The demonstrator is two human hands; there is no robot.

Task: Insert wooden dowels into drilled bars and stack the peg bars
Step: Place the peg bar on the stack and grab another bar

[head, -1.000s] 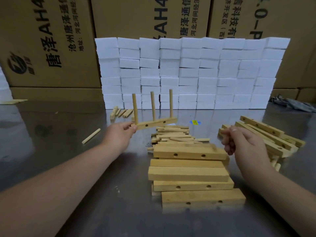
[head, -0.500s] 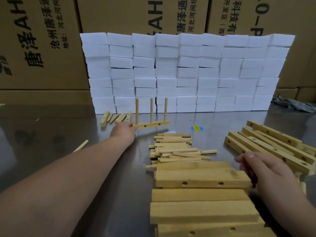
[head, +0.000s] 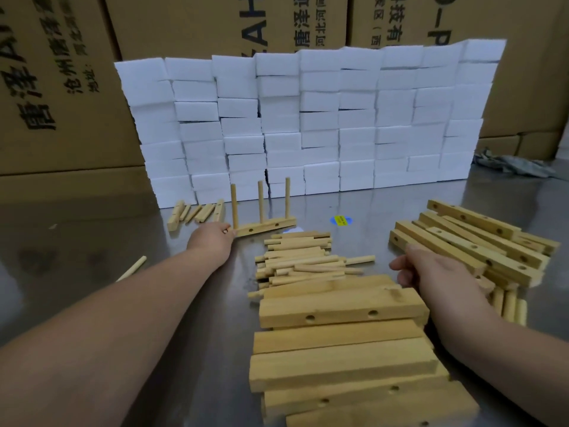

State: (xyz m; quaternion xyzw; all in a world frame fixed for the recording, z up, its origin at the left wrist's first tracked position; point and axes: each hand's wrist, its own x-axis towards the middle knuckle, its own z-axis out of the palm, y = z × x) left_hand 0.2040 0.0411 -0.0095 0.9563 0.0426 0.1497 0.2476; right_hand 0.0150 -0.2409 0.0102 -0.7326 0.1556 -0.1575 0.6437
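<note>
A peg bar point(head: 271, 225) with three upright dowels stands on the metal table, far centre. My left hand point(head: 212, 241) reaches out to it and pinches its left end. A heap of loose dowels point(head: 301, 260) lies between the hands. In front of it is a stack of wide drilled bars point(head: 338, 309). A pile of narrower drilled bars point(head: 480, 241) sits on the right. My right hand point(head: 437, 272) hovers at that pile's near-left corner, fingers loosely curled, with nothing visible in it.
A wall of white foam blocks point(head: 308, 124) stands behind the work area, with cardboard boxes point(head: 61, 87) behind it. Small wooden pieces point(head: 194, 212) lie left of the peg bar. One stray dowel point(head: 132, 268) lies far left. A grey cloth point(head: 517, 164) is at the back right.
My left hand carried the peg bar away from me and set it down on the table. My right hand dropped lower, toward the right-hand bar pile. The camera tilted closer.
</note>
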